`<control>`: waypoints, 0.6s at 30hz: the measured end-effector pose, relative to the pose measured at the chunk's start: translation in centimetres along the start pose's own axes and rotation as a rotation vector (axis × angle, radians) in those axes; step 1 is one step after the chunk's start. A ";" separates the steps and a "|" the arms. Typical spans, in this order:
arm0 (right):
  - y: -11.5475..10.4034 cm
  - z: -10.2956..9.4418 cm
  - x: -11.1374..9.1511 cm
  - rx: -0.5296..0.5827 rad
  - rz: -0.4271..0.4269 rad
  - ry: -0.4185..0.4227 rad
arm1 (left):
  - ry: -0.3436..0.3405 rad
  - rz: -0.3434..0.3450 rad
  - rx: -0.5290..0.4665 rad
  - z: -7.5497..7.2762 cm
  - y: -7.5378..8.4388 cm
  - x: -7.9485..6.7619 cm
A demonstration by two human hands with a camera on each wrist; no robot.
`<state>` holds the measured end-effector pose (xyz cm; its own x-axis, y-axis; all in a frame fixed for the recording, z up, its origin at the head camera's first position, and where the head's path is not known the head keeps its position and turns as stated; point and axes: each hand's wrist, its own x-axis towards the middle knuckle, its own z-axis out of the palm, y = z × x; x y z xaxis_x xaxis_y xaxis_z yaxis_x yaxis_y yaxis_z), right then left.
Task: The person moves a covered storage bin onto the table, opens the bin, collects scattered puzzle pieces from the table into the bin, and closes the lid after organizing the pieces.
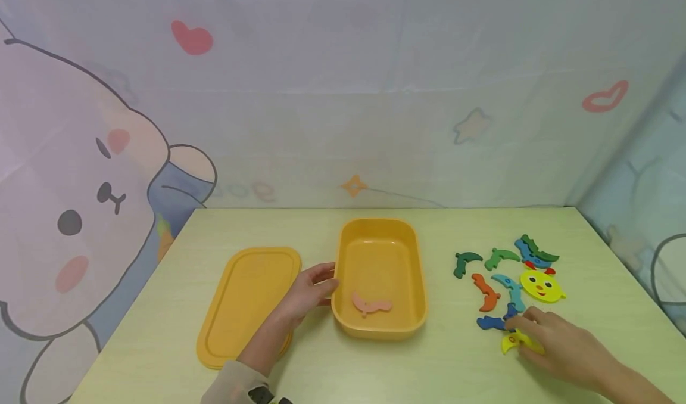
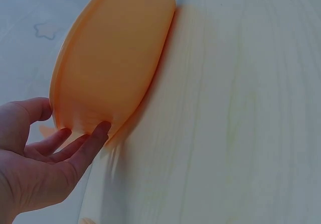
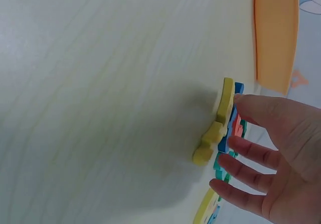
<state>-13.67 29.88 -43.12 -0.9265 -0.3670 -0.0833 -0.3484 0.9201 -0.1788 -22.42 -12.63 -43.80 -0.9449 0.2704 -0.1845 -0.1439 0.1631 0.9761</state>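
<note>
My left hand (image 1: 308, 294) is at the left side of an orange-yellow plastic bin (image 1: 380, 334), its fingertips against the outer wall and thumb at the rim. Inside the bin lies one pink curved puzzle piece (image 1: 371, 305). On the right, my right hand (image 1: 563, 347) hovers over a yellow curved piece (image 1: 510, 343), partly hidden under it in the head view. Its thumb and fingers stand apart in the right wrist view, close to the yellow piece (image 3: 226, 101) and a dark blue piece (image 1: 489, 322).
Behind the right hand lie an orange piece (image 1: 486, 294), a light blue piece (image 1: 511, 289), several green and blue pieces and a yellow smiling head piece (image 1: 542, 287). A flat orange-yellow lid (image 1: 252, 303) lies left of the bin. A printed cloth (image 1: 375, 106) hangs behind the table.
</note>
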 end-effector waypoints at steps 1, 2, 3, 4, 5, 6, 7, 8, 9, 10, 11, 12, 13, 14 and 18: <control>0.0 0.1 0.0 0.014 0.017 -0.017 | -0.001 0.002 0.001 0.0 0.0 0.0; 0.1 0.3 0.1 0.024 0.034 -0.029 | -0.001 0.002 0.001 0.0 0.0 0.0; 0.1 0.4 0.1 0.034 0.042 -0.039 | -0.002 0.002 -0.001 -0.1 0.0 0.0; 0.1 0.5 0.2 0.039 0.056 -0.047 | -0.002 0.002 -0.002 -0.1 0.0 0.0; 0.1 0.6 0.2 0.042 0.059 -0.052 | -0.002 0.002 -0.004 -0.1 0.0 0.0; 0.1 0.7 0.2 0.043 0.070 -0.056 | -0.001 0.001 -0.005 -0.1 -0.1 0.0; 0.0 0.8 0.3 0.041 0.082 -0.059 | -0.001 0.002 -0.006 -0.1 -0.1 0.1; 0.0 0.9 0.3 0.037 0.085 -0.057 | 0.000 0.002 -0.008 -0.2 -0.1 0.1; -0.1 1.0 0.3 0.035 0.085 -0.055 | 0.000 0.002 -0.008 -0.2 -0.1 0.1; -0.2 1.0 0.4 0.031 0.091 -0.052 | 0.000 0.004 -0.006 -0.2 -0.2 0.1; -0.2 1.1 0.4 0.026 0.090 -0.048 | -0.001 0.004 -0.004 -0.2 -0.2 0.1; -0.3 1.2 0.4 0.020 0.095 -0.043 | -0.002 0.007 -0.003 -0.1 -0.1 0.1; -0.4 1.2 0.4 0.013 0.097 -0.037 | -0.001 0.007 -0.003 -0.1 -0.1 0.1; -0.4 1.3 0.4 0.008 0.090 -0.030 | -0.002 0.006 -0.002 -0.1 0.0 0.0; -0.4 1.6 0.3 -0.006 0.081 -0.011 | -0.005 0.006 -0.006 -0.1 0.1 -0.1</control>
<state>-13.63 29.21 -44.61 -0.9500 -0.2931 -0.1081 -0.2736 0.9476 -0.1651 -22.37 -12.71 -43.71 -0.9444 0.2756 -0.1791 -0.1399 0.1562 0.9778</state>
